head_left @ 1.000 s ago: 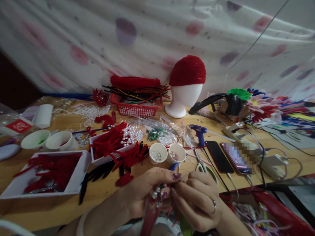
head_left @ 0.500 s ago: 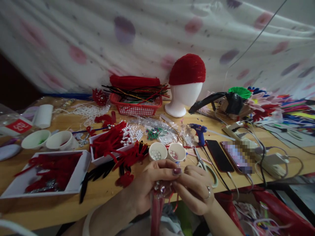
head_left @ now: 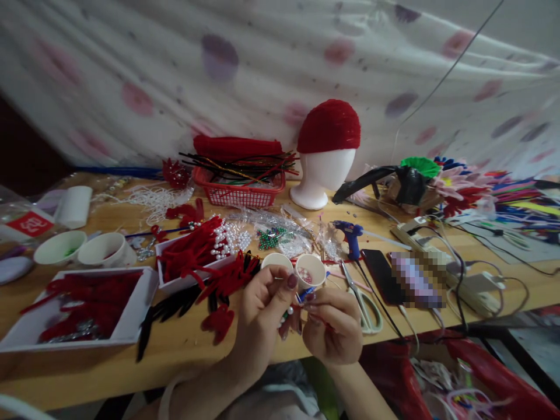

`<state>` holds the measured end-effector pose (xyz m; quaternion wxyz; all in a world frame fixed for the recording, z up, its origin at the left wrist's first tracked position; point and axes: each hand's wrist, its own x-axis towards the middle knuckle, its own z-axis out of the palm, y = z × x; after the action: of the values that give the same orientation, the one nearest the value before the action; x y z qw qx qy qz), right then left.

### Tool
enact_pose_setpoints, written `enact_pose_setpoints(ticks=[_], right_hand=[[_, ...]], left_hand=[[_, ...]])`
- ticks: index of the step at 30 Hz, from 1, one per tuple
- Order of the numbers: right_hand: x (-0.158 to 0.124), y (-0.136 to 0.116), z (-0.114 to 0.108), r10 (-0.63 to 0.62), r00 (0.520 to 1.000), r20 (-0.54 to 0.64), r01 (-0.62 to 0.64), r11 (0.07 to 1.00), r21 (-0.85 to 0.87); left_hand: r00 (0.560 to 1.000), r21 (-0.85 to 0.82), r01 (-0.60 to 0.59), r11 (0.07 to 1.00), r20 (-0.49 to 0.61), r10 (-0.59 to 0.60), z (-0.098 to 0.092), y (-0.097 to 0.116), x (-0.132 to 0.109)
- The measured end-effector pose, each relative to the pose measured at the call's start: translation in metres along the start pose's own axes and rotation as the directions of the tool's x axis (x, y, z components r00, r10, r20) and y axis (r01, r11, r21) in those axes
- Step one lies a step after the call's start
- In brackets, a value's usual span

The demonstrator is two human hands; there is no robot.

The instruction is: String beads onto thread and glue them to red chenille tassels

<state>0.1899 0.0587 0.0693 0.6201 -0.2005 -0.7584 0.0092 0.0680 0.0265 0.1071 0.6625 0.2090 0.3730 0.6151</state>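
My left hand (head_left: 265, 312) is closed around a small piece with white pearl beads (head_left: 287, 314), which show between the two hands at the table's front edge. Close on its right, my right hand (head_left: 335, 326) has its thumb and fingers pinched together; what they hold is too small to make out. Just beyond my fingers stand two paper cups, one of them a cup (head_left: 310, 263) with pink and white beads. Scissors (head_left: 361, 300) with pale green handles lie right of my right hand.
A white foam head (head_left: 326, 169) in a red cap stands behind, beside a red basket (head_left: 240, 191). White boxes (head_left: 149, 303) of red pieces lie left. A blue glue gun (head_left: 350, 233), phones (head_left: 381, 274) and a power strip (head_left: 476, 291) are on the right.
My hands have drawn slightly apart and tilted more upright. The reddish strip that hung below them no longer shows there. The view has shifted slightly.
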Motion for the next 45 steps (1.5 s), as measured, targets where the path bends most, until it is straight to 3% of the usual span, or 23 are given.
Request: enact_pose_setpoints(ticks=[3, 6, 11, 19, 25, 31, 35, 40, 42, 45], right_hand=[[-0.002, -0.006, 0.011, 0.093, 0.991, -0.098, -0.091, 0.995, 0.029], [0.001, -0.013, 0.021, 0.283, 0.945, -0.165, -0.258, 0.953, 0.158], [0.010, -0.017, 0.022, 0.506, 0.862, -0.031, -0.485, 0.841, 0.240], [0.013, -0.006, 0.011, 0.480, 0.869, 0.121, -0.495, 0.852, 0.171], [0.009, -0.009, 0.019, 0.579, 0.810, 0.094, -0.582, 0.774, 0.249], [0.009, -0.016, 0.030, 0.665, 0.741, 0.098, -0.663, 0.700, 0.267], [0.007, -0.018, 0.034, 0.693, 0.710, 0.123, -0.698, 0.672, 0.246], [0.004, -0.020, 0.035, 0.652, 0.745, 0.140, -0.664, 0.707, 0.242], [0.006, -0.022, 0.035, 0.667, 0.728, 0.161, -0.676, 0.659, 0.330], [0.014, -0.024, 0.033, 0.728, 0.647, 0.227, -0.725, 0.495, 0.480]], left_hand=[[0.981, 0.172, -0.175, 0.969, -0.055, 0.186, -0.002, -0.001, -0.001], [0.939, 0.326, -0.290, 0.900, -0.085, 0.333, -0.003, -0.001, 0.000], [0.920, 0.398, -0.324, 0.858, -0.077, 0.384, -0.005, 0.002, 0.006], [0.922, 0.461, -0.335, 0.822, -0.020, 0.387, -0.013, 0.000, 0.014], [0.921, 0.486, -0.330, 0.809, -0.023, 0.389, -0.016, 0.003, 0.014], [0.953, 0.386, -0.208, 0.899, -0.127, 0.275, -0.012, 0.009, 0.011], [0.907, 0.470, -0.322, 0.822, -0.096, 0.410, -0.014, 0.008, 0.010], [0.850, 0.479, -0.421, 0.770, -0.088, 0.519, -0.019, 0.001, 0.008], [0.846, 0.461, -0.435, 0.774, -0.086, 0.527, -0.021, -0.001, 0.007], [0.870, 0.422, -0.414, 0.807, -0.076, 0.487, -0.024, 0.000, 0.007]])
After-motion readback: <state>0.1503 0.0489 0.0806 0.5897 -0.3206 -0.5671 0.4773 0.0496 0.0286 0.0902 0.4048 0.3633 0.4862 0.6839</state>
